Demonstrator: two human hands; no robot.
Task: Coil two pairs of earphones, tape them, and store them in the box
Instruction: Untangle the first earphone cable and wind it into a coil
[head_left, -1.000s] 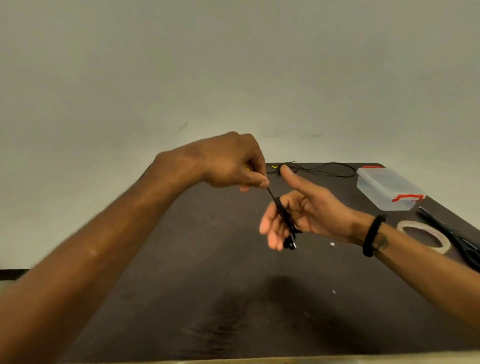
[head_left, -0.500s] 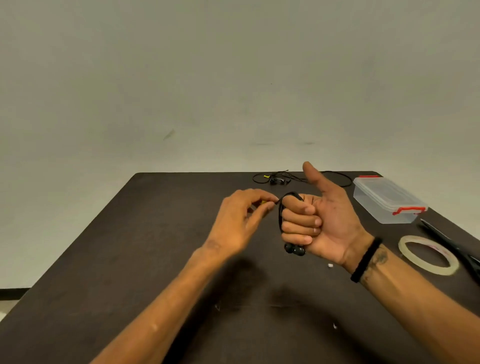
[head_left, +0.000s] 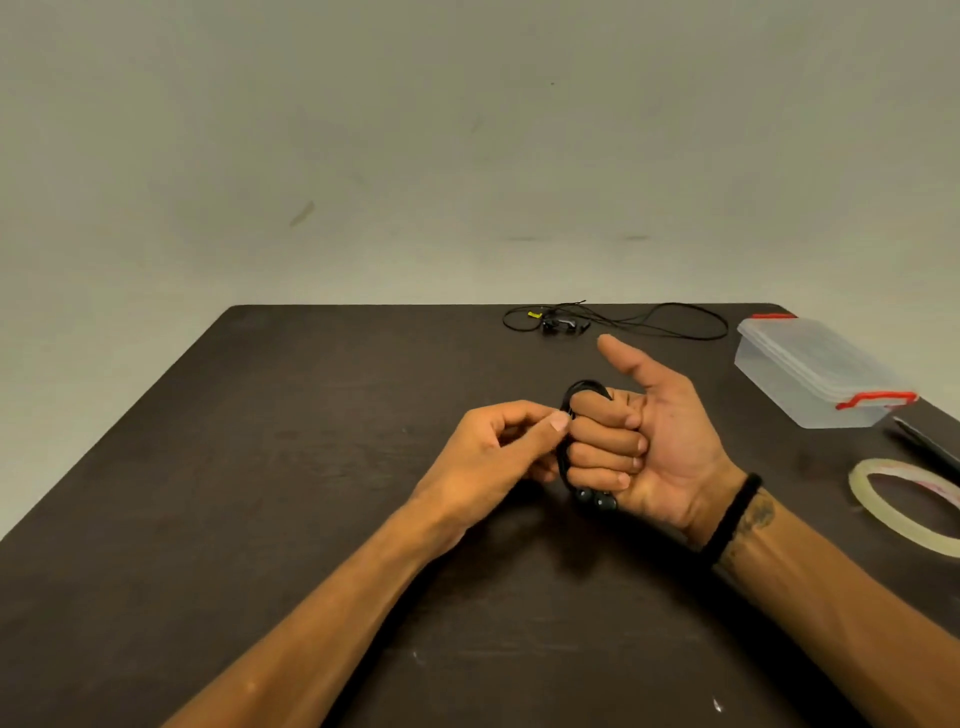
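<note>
Above the middle of a dark brown surface (head_left: 260, 519), a person's right hand (head_left: 660, 447) is held palm-up with its four fingers curled inward and the thumb stuck out, a black earphone cord (head_left: 563, 457) looped in several turns around the backs of those fingers. Two black earbuds (head_left: 595, 499) hang just below the little finger. The left hand (head_left: 493, 457) sits just beside the right hand's knuckles, its thumb and forefinger pressed together in a grip on the cord at the outer edge of the coil; what part of the cord it pinches is hidden by the fingers, possibly the loose end. A black band (head_left: 730, 519) circles the right wrist. Beyond the thumb, at the far edge of the surface, the second pair of earphones (head_left: 613, 325) lies uncoiled, its black wire sprawled in loose loops. To the right of the right hand, well apart from it, stands a clear plastic box (head_left: 810, 369) with its lid on and red latches. Nearer than the box, a roll of clear tape (head_left: 904, 504) lies flat, with a dark, scissors-like tool (head_left: 930, 441) between the two, cut off at the frame edge.
</note>
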